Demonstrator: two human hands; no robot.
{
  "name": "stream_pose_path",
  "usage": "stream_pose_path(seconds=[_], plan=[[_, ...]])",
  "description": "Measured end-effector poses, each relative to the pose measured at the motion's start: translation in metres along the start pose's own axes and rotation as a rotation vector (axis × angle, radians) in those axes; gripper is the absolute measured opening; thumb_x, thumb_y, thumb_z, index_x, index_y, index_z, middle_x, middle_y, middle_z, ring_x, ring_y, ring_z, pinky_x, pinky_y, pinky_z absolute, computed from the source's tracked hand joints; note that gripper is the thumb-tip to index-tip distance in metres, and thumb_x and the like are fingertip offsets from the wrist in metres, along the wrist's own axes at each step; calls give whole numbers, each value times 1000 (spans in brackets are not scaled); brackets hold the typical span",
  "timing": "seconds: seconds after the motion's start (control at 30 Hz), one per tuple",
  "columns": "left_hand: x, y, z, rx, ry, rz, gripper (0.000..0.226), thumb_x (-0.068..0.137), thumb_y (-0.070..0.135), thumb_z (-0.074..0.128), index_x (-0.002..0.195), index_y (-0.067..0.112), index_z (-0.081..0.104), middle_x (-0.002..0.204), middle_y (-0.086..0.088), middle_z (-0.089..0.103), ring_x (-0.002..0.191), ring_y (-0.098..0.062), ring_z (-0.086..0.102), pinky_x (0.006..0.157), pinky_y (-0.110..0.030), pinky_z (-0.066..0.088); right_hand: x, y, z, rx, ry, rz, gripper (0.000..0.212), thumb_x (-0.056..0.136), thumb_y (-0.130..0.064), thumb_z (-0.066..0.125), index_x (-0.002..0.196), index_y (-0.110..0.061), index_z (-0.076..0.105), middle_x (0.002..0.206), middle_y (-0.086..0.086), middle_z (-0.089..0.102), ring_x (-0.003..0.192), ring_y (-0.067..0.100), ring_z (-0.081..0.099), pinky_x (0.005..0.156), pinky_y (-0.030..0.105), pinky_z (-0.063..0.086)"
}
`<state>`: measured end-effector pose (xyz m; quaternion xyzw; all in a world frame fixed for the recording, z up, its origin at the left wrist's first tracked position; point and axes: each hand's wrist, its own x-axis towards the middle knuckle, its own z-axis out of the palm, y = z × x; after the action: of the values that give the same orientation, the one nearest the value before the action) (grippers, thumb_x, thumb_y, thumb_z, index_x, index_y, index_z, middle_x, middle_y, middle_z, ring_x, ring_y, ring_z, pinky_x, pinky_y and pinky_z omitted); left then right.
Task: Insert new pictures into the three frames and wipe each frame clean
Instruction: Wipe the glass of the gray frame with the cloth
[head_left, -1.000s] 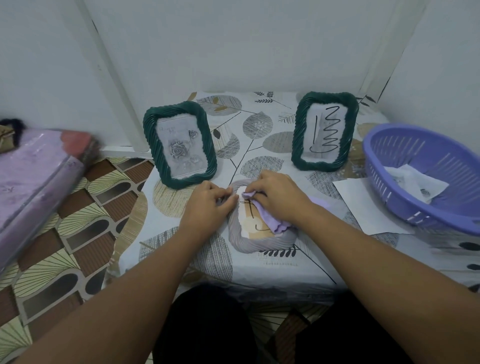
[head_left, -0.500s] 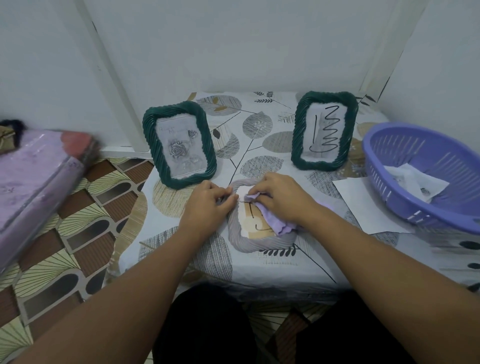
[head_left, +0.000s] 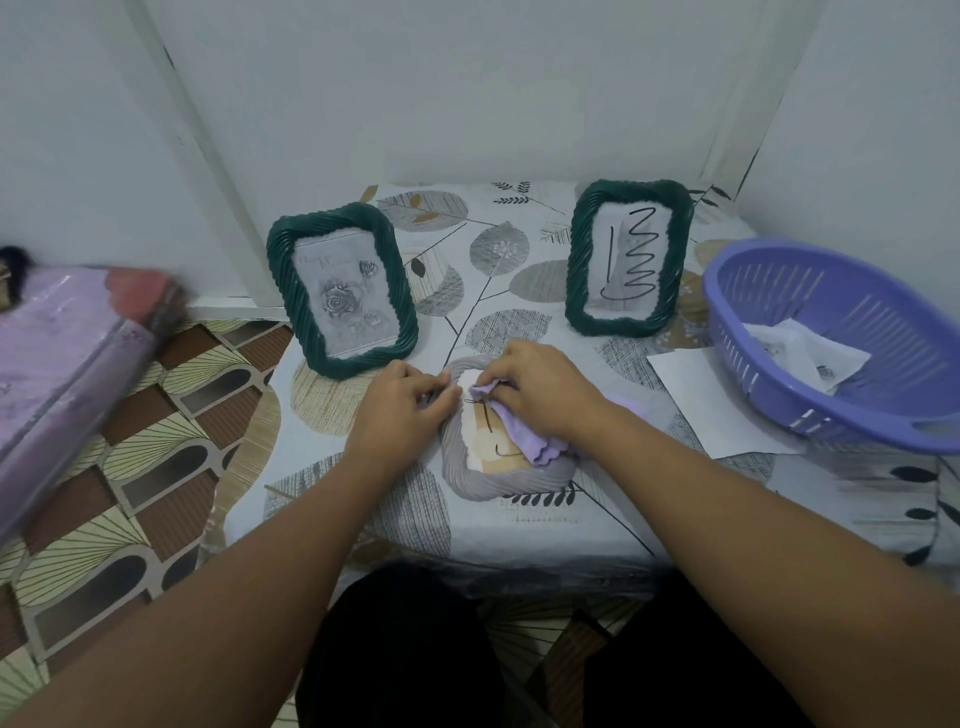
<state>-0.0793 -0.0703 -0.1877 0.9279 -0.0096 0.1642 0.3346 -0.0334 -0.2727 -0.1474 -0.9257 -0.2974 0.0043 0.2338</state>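
Pinching the cloth (head_left: 524, 436) in our right hand (head_left: 540, 387), left hand (head_left: 402, 405) gripping its edge, we wipe the grey frame (head_left: 501, 480) lying flat on the table (head_left: 597, 519) (apparently the last), both green frames (head_left: 340, 288) already upright with pictures.

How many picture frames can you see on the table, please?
3: a green frame standing back left, another green frame standing back right, and a grey frame lying flat in front under the hands.

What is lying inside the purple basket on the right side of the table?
The purple basket holds crumpled white paper with small dark printed marks. The basket's near wall covers the paper's lower part, so anything underneath cannot be seen.
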Motion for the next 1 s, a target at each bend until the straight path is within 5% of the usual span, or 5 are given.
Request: stream_pose_path(seconds=[0.17, 0.33, 0.5, 0.67, 1.0], plan=[[1, -1, 1, -7, 4, -2, 28, 92, 41, 72, 112, 23, 80, 89, 1, 55, 87, -16, 55, 75, -32, 43, -14, 6, -3, 30, -27, -26, 20, 94, -42, 70, 108, -32, 79, 85, -16, 50, 86, 8, 51, 77, 30, 42], [0, -1, 0, -11, 9, 3, 27, 91, 41, 72, 110, 23, 80, 89, 1, 56, 87, -16, 55, 74, -32, 44, -11, 6, -9, 285, -21, 114, 17, 88, -38, 77, 101, -27, 81, 83, -23, 60, 81, -11, 55, 72, 7, 38], [1, -2, 1, -18, 3, -12, 27, 91, 42, 72, 109, 24, 80, 89, 3, 55, 87, -14, 55, 74, -29, 41, -15, 6, -12, 366, -56, 168, 26, 90, -54, 70, 94, -31, 81, 91, -14, 71, 90, -2, 62, 81, 21, 48], [2, -4, 2, -14, 0, -18, 28, 91, 44, 72, 110, 25, 80, 90, 3, 55, 88, -15, 55, 74, -30, 42, -8, 5, -5, 258, 4, 133, 31, 89, -49, 73, 86, -18, 79, 87, 8, 67, 84, 16, 60, 80, 34, 47], [1, -3, 3, -23, 1, -15, 26, 90, 43, 73, 109, 27, 80, 90, 2, 56, 86, -14, 55, 74, -31, 44, -12, 5, 0, 160, 17, 50, 17, 89, -46, 74, 101, -35, 79, 95, -10, 63, 95, 12, 60, 90, 38, 50]])
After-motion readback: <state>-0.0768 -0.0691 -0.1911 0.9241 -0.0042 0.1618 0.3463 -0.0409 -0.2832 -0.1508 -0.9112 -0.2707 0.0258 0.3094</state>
